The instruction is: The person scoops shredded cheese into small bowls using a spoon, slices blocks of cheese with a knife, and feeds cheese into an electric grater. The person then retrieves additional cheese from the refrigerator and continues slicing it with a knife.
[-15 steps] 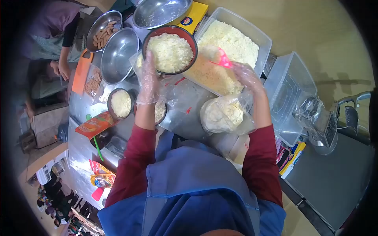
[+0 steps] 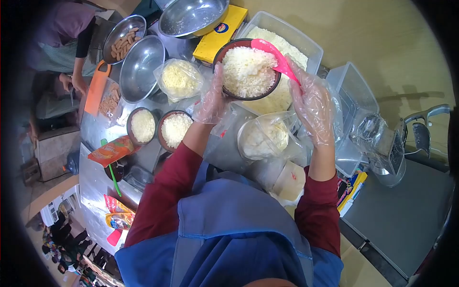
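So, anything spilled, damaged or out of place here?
Nothing stands out: the left hand holds the bowl, the right hand has the pink scoop at its edge, and I see no clear spill or damage.

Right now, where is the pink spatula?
In the head view, upper right of centre: the right hand holds the pink spatula over the dark bowl.

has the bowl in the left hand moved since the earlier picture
Yes, the bowl has gone right relative to the yellow box, covering more of the tub.
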`<move>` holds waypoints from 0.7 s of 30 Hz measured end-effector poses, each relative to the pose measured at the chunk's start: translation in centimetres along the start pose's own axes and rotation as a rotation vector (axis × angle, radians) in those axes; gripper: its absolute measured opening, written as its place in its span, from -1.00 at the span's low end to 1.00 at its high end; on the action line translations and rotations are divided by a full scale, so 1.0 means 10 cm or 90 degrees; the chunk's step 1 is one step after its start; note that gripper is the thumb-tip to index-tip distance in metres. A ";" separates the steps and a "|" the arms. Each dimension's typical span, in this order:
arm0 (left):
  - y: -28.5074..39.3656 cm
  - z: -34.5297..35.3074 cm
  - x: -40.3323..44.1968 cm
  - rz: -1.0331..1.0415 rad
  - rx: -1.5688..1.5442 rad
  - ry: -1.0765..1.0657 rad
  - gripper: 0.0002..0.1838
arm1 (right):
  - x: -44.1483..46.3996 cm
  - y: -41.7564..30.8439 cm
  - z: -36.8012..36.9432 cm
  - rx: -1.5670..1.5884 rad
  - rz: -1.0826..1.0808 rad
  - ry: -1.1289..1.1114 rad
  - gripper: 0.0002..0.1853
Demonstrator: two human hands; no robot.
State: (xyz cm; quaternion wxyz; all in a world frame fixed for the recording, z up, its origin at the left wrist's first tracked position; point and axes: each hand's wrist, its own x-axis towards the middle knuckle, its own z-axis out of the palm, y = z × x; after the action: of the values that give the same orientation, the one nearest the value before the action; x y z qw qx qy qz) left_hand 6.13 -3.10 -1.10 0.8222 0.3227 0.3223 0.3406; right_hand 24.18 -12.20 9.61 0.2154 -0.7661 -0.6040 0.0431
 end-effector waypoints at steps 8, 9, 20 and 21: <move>-0.03 0.00 -0.07 0.066 -0.031 0.046 -0.27 | -0.06 -0.07 -0.13 0.024 0.032 0.010 -0.54; -0.04 -0.06 -0.05 0.068 -0.004 0.060 -0.27 | -0.07 -0.06 -0.15 0.024 0.029 0.009 -0.54; -0.09 -0.25 -0.18 0.050 0.073 0.108 -0.26 | -0.16 -0.17 -0.13 0.131 -0.059 0.002 -0.51; -0.09 -0.24 -0.20 0.066 0.082 0.116 -0.26 | -0.17 -0.18 -0.15 0.131 -0.062 0.001 -0.51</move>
State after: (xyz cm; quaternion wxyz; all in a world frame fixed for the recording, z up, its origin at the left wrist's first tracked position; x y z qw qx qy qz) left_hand 3.53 -4.43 -2.57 0.7481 0.3590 0.3998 0.3894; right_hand 22.57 -13.89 11.31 0.2953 -0.7099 -0.6325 0.0939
